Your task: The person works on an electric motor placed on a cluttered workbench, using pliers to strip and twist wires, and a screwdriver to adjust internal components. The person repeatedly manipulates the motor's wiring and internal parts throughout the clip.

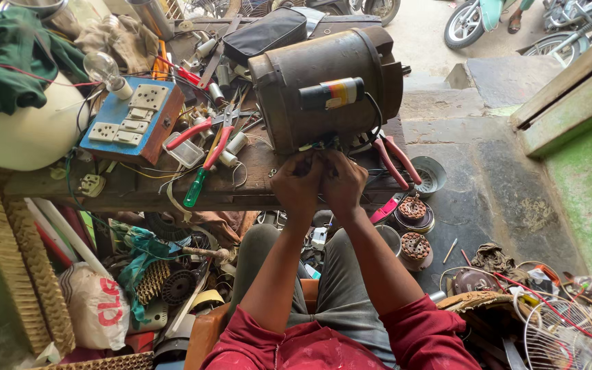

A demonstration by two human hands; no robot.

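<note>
- Motor wires sprout at the six o'clock edge of a rusty motor on the tabletop.
- Left hand and right hand have fingers pinched closed on them.
- Wires look thin and pliable, best held near their ends; the motor looks heavy.

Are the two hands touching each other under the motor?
Touching. The head view shows the left hand and right hand pressed side by side with no gap, fingers at the wires beneath the motor.
</note>
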